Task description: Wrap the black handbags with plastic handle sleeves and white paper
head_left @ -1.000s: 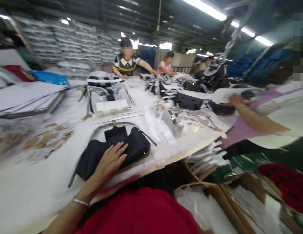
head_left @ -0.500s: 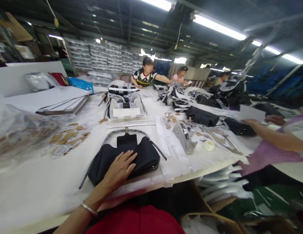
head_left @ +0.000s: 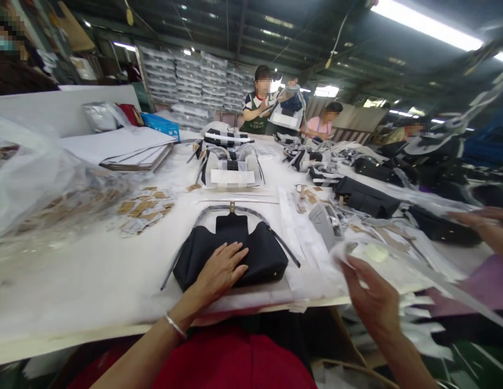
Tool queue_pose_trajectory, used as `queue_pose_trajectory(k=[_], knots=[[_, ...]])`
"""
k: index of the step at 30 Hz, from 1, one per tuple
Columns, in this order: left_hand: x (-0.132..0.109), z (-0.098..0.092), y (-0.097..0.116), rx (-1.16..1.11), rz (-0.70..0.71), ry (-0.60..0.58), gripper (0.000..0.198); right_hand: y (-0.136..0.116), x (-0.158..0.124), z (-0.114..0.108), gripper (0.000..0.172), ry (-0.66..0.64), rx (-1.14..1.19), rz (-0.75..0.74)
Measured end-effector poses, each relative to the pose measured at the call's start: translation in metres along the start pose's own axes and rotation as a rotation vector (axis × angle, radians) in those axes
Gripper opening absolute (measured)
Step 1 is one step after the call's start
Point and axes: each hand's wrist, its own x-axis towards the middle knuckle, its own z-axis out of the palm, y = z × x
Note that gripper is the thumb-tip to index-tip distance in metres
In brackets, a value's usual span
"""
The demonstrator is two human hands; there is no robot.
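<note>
While the left hand lies flat on the black bag, its fingers are loosely extended, with slight gaps between them and the thumb set apart; they press on the bag's front and grip nothing. The right hand is raised to the right of the bag, over the bench edge, its fingers drawn together in a narrow pinch on a pale strip. The strip is blurred, so its exact outline is hard to tell.

The bag rests on the bench near its front edge, directly before the person, its flap laid out toward the far side with a metal clasp at the tip. A wrapped handle arches behind it. Beyond the right hand's fingertips stands a grey tape dispenser, near the bag but apart from it; brown tags lie scattered to the left.
</note>
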Motion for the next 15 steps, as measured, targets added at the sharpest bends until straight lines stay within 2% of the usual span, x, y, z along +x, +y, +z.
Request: queue_pose_trajectory(k=[1, 4, 6, 8, 10, 13, 15], knots=[[0.0, -0.002, 0.001, -0.023, -0.011, -0.003, 0.043, -0.011, 0.018, 0.013, 0.03, -0.098, 0.01, -0.075], [-0.001, -0.007, 0.004, -0.088, -0.039, -0.001, 0.042, -0.054, 0.07, 0.05, 0.042, -0.499, -0.088, -0.271], [-0.001, -0.01, 0.006, -0.121, -0.057, 0.009, 0.041, -0.082, 0.091, 0.066, 0.046, -0.643, -0.181, -0.322], [-0.001, -0.012, 0.007, -0.151, -0.07, 0.024, 0.04, -0.1, 0.101, 0.075, 0.044, -0.716, -0.21, -0.369], [-0.001, -0.012, 0.008, -0.198, -0.092, 0.056, 0.04, -0.108, 0.102, 0.079, 0.04, -0.736, -0.185, -0.443], [-0.002, -0.011, 0.008, -0.289, -0.155, 0.156, 0.041, -0.105, 0.1, 0.083, 0.036, -0.731, -0.105, -0.542], [-0.003, -0.009, 0.008, -0.309, -0.171, 0.193, 0.041, -0.098, 0.099, 0.082, 0.035, -0.756, -0.049, -0.553]])
